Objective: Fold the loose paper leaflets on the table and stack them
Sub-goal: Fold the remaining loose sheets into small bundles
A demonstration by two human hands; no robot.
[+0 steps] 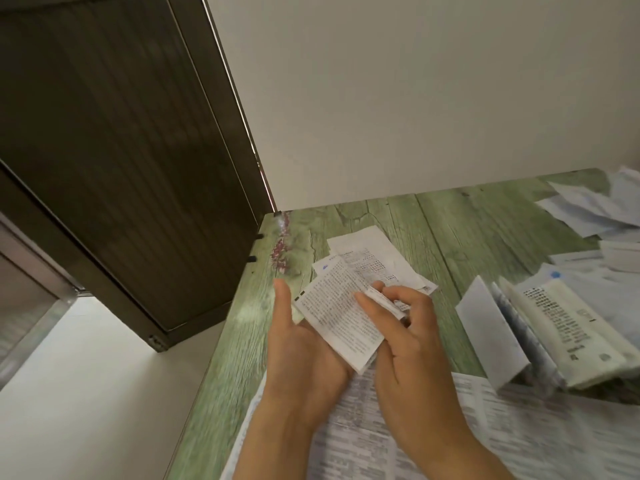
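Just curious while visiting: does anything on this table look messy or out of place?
Nothing spilled. Loose sheets lie rumpled in the far right corner, and folded leaflets right of the held leaflet stand splayed open, not flat.

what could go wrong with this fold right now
The leaflet is being folded off the table, resting on the left hand while the right hand pinches its edge, so the crease may skew. The folded stack behind lies fanned and could slide apart.
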